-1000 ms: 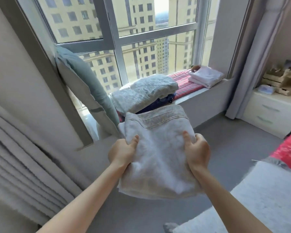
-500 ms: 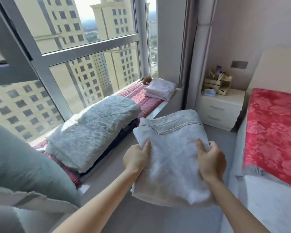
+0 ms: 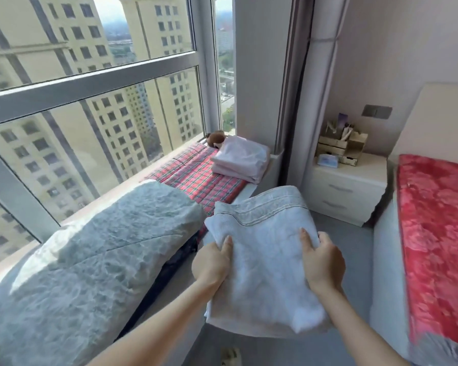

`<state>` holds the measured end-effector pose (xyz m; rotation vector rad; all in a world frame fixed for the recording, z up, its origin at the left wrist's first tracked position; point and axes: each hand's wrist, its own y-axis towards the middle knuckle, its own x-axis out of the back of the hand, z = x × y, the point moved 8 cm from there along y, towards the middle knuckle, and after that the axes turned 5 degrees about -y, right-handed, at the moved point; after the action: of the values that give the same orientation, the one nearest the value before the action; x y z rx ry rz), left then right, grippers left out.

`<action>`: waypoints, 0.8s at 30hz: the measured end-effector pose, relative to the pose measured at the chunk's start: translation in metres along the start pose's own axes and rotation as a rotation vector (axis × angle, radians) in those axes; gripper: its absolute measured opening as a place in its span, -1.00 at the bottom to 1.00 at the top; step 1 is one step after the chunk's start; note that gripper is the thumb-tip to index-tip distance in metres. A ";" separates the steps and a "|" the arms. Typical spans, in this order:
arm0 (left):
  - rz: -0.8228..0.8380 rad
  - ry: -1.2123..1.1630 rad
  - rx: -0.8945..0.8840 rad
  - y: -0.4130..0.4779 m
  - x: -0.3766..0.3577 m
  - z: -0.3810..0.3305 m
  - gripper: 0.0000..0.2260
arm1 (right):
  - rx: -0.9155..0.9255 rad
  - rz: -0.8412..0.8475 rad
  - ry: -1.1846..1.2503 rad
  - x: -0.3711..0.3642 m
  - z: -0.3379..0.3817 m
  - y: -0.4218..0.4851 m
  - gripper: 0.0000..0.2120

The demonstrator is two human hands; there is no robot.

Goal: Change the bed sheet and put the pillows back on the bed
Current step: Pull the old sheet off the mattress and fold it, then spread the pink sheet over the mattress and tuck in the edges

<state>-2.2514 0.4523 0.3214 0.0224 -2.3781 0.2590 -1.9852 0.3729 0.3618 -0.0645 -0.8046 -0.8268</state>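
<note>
A bedroom with a tall window (image 3: 90, 101). Its ledge (image 3: 245, 190) carries a plaid mat (image 3: 196, 178), puffy grey bedding (image 3: 103, 247) and a folded pale stack (image 3: 241, 162). A nightstand (image 3: 349, 191) stands beside the bed (image 3: 439, 233), which has a red cover. Between ledge and bed, the left hand (image 3: 212, 265) and right hand (image 3: 324, 262) each grip one side of the folded white sheet (image 3: 265, 260), thumbs on top.

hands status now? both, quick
Left hand: closed, gripping the left edge of the folded sheet.
Right hand: closed, gripping the sheet's right edge.
</note>
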 end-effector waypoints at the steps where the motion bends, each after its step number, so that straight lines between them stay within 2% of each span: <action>1: 0.005 0.001 0.004 0.023 -0.004 -0.005 -0.52 | -0.014 0.009 0.002 -0.017 0.001 0.017 -0.61; 7: -0.014 0.034 0.073 0.163 -0.028 -0.027 -0.56 | -0.051 0.114 -0.013 -0.137 0.014 0.131 -0.58; 12: -0.026 0.056 0.210 0.245 -0.038 -0.034 -0.59 | -0.022 0.270 -0.041 -0.229 0.034 0.209 -0.58; 17: -0.099 0.011 0.316 0.306 -0.040 -0.031 -0.52 | 0.039 0.401 -0.061 -0.303 0.062 0.270 -0.58; 20: -0.206 0.009 0.405 0.337 -0.034 -0.028 -0.55 | 0.150 0.533 -0.029 -0.367 0.088 0.300 -0.56; 22: -0.281 -0.010 0.511 0.353 -0.031 -0.019 -0.57 | 0.261 0.681 0.010 -0.414 0.109 0.314 -0.50; 24: -0.314 -0.020 0.638 0.371 -0.033 -0.004 -0.58 | 0.383 0.875 0.002 -0.462 0.126 0.322 -0.58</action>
<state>-2.2572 0.8142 0.2350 0.6898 -2.1737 0.8487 -2.0317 0.9315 0.2249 -0.0671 -0.8153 0.1561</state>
